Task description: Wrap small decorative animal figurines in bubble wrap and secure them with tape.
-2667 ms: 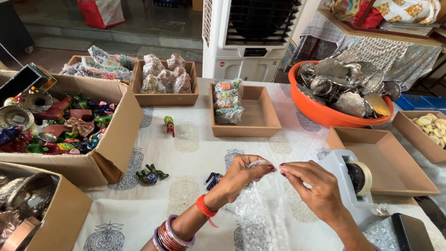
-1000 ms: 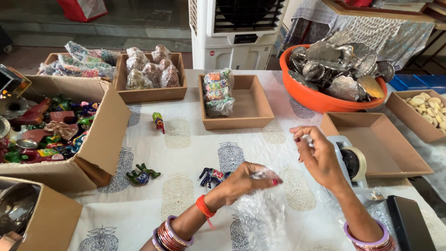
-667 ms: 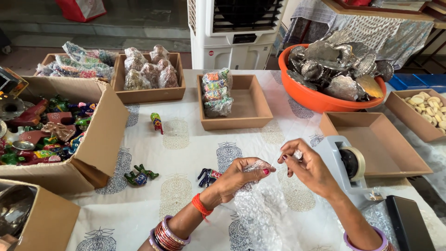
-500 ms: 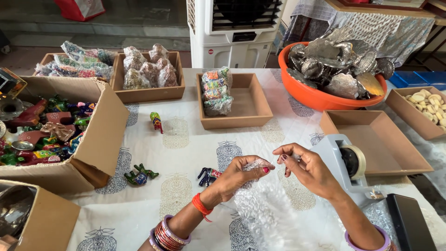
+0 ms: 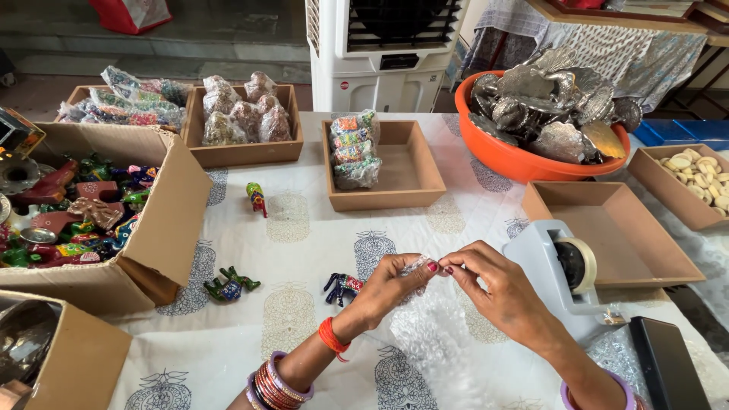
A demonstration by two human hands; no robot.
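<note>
Both hands meet above the surface [image 5: 304,250] — the left hand [image 5: 391,287] and right hand [image 5: 497,292] each have a closed fingertip grip on the top edge of a sheet of bubble wrap [image 5: 433,334], which hangs down onto the printed cloth. A small painted animal figure [image 5: 342,286] lies just beside the left hand; a tape dispenser [image 5: 558,277] stands near the right.

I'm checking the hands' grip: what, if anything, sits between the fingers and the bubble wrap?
Nothing visible does. The left hand and right hand pinch the bubble wrap directly at its top edge; the blue painted figurine lies beside the left hand.
</note>
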